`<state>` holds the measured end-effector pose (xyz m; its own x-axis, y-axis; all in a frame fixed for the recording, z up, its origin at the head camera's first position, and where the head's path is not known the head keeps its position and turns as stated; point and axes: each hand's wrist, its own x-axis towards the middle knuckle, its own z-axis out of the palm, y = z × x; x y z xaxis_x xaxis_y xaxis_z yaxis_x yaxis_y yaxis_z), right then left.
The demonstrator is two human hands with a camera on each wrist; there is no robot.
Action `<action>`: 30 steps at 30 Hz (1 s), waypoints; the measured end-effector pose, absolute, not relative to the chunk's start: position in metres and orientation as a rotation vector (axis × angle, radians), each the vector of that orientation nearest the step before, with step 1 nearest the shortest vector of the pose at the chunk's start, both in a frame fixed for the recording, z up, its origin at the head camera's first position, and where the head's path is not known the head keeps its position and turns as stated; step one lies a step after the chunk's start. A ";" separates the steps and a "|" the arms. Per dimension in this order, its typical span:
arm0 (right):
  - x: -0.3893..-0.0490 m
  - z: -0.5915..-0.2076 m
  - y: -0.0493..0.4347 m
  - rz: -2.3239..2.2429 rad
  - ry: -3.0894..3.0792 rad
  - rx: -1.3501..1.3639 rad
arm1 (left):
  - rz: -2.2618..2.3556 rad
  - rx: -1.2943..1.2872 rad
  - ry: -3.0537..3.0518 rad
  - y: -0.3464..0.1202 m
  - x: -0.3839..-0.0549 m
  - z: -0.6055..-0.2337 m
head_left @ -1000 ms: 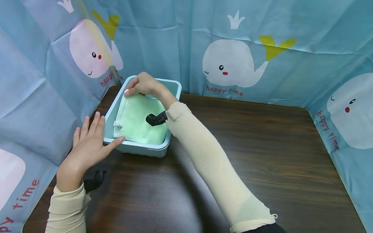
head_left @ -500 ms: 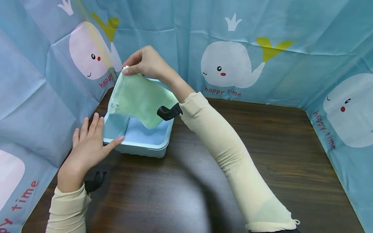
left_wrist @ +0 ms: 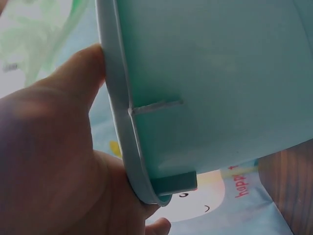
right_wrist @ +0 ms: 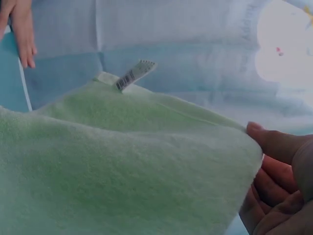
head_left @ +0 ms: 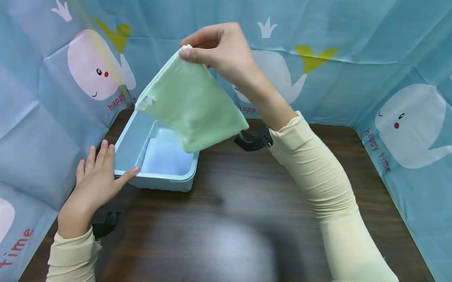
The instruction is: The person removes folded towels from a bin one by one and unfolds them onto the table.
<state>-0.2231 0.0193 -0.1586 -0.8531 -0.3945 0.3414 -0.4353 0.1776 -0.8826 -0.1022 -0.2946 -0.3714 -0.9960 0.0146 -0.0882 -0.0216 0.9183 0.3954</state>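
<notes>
Much of the tub point(head_left: 167, 176) is masked from me in the head view: the green cloth point(head_left: 194, 108) hangs in front of its right side and far end. The right grip point(head_left: 224, 52) pinches one corner of the cloth between thumb and fingers; I can see the thumb on the near face, while some fingertips are lost behind. In the right wrist view the cloth runs off the left and bottom borders, and the left wrist view is dim and blurred over the hand.

The cloth hangs from that top corner, its seam sloping down-left past a small tag point(head_left: 148, 101), the opposite edge sloping down-right. It looks near square, so I can't name a long axis. It is held up over the tub and partly over the counter point(head_left: 151, 245); whether its left corner touches the rim I can't tell.

A pale blue patch point(head_left: 168, 158) shows inside the tub, floor or fabric unclear. The left grip point(head_left: 93, 186) lies fingers straight and spread, thumb on the near rim.
</notes>
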 end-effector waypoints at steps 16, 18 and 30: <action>-0.216 -0.229 0.102 1.932 -2.249 0.537 | 0.587 -0.028 3.014 -0.302 -0.101 -0.375; -0.219 -0.243 0.105 1.921 -2.250 0.522 | 0.584 -0.030 3.016 -0.304 -0.101 -0.375; -0.205 -0.316 0.104 1.960 -2.292 0.389 | 0.595 -0.019 3.012 -0.304 -0.101 -0.379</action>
<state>-0.2055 0.1036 -0.3160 -0.9624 -0.1273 0.2402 -0.2570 0.1384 -0.9564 -0.1006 -0.3045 -0.3786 -0.9974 0.0016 -0.0726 -0.0261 0.9250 0.3792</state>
